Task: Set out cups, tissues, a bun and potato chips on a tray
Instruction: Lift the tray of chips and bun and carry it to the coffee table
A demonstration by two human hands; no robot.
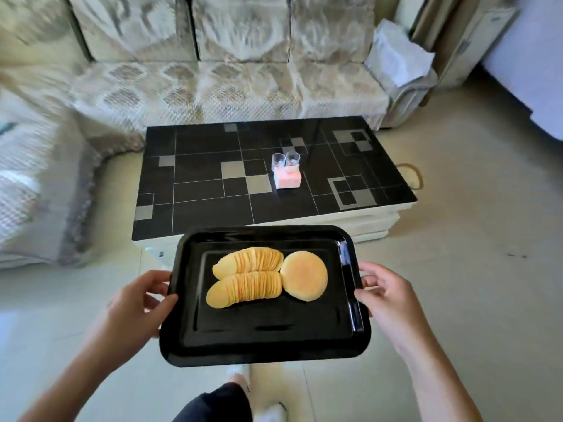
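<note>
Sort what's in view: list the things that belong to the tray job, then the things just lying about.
Job:
black tray, held by left hand and right hand
potato chips
bun
two clear cups
pink tissue box

Lying about:
coffee table
sofa
white bag

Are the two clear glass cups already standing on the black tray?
No, the two clear glass cups stand on the dark tiled coffee table, far from the black rectangular tray.
</note>
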